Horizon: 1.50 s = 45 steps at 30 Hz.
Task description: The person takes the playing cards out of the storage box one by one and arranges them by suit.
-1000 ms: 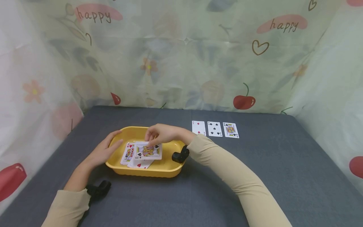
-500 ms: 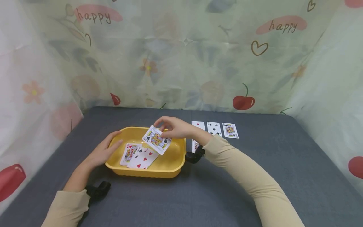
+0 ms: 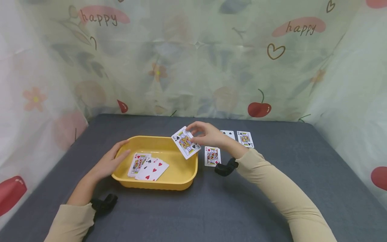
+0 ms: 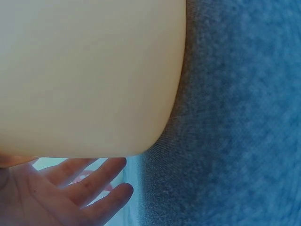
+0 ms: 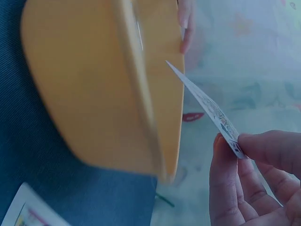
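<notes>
My right hand (image 3: 207, 135) pinches a king of spades playing card (image 3: 185, 143) between thumb and fingers, tilted above the right rim of a yellow plastic basin (image 3: 178, 168). In the right wrist view the card (image 5: 207, 107) is nearly edge-on, clear of the basin wall. My left hand (image 3: 110, 161) rests at the basin's left end, its thumb over the rim. The left wrist view shows its fingers (image 4: 91, 186) loosely extended beside the outer wall. Inside the basin lie several face-up cards, a three of hearts (image 3: 155, 169) on top and a king of hearts (image 3: 139, 164) beside it.
Right of the basin, a king of diamonds (image 3: 212, 156) lies face up on the dark grey cloth (image 3: 242, 201). Behind my right wrist are a partly hidden spade card (image 3: 228, 133) and a king of clubs (image 3: 245, 139). A patterned curtain (image 3: 193, 67) stands behind.
My right hand has lifted the king of spades from over the basin's cards and carried it right to the right rim, turning it. My left hand has stayed put.
</notes>
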{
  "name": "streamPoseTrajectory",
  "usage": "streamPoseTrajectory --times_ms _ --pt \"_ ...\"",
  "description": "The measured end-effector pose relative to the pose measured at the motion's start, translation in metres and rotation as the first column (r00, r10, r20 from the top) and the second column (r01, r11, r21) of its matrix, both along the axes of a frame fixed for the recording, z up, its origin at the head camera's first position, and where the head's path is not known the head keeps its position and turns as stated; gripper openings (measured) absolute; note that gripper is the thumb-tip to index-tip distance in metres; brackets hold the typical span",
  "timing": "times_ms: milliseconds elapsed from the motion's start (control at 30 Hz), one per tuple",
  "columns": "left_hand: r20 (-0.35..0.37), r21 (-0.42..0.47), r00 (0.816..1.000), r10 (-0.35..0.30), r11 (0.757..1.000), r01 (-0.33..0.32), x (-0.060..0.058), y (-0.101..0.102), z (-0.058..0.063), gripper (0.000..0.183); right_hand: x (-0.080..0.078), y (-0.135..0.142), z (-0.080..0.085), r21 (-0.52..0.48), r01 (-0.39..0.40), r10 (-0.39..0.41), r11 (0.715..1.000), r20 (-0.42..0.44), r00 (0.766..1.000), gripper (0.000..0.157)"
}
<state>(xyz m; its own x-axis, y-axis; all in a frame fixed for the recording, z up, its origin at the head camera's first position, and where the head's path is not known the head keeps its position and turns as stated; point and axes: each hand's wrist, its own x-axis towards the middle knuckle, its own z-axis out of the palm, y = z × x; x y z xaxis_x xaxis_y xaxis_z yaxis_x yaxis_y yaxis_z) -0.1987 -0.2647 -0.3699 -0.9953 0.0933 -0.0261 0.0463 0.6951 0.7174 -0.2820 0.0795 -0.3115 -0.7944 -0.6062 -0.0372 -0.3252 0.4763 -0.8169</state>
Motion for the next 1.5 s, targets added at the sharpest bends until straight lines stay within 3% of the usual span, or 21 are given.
streamPoseTrajectory --times_ms 500,867,1267,1500 --pt "0.007 -0.002 1.000 0.003 1.000 -0.003 0.001 0.000 0.002 0.065 0.006 0.058 -0.017 -0.055 0.164 -0.163 0.985 0.027 0.986 0.039" --pt "-0.001 -0.008 1.000 -0.003 1.000 0.003 -0.001 -0.001 0.001 0.064 0.005 0.095 -0.036 -0.075 0.283 -0.278 0.956 0.070 0.958 0.040" --pt "-0.001 -0.025 1.000 -0.009 1.000 0.009 -0.001 -0.002 0.001 0.064 0.005 0.125 -0.056 -0.010 0.393 -0.392 0.919 0.067 0.918 0.044" --pt "-0.006 -0.017 1.000 -0.011 1.000 0.011 0.001 0.000 0.002 0.063 0.009 0.134 -0.066 0.013 0.407 -0.406 0.913 0.102 0.908 0.044"
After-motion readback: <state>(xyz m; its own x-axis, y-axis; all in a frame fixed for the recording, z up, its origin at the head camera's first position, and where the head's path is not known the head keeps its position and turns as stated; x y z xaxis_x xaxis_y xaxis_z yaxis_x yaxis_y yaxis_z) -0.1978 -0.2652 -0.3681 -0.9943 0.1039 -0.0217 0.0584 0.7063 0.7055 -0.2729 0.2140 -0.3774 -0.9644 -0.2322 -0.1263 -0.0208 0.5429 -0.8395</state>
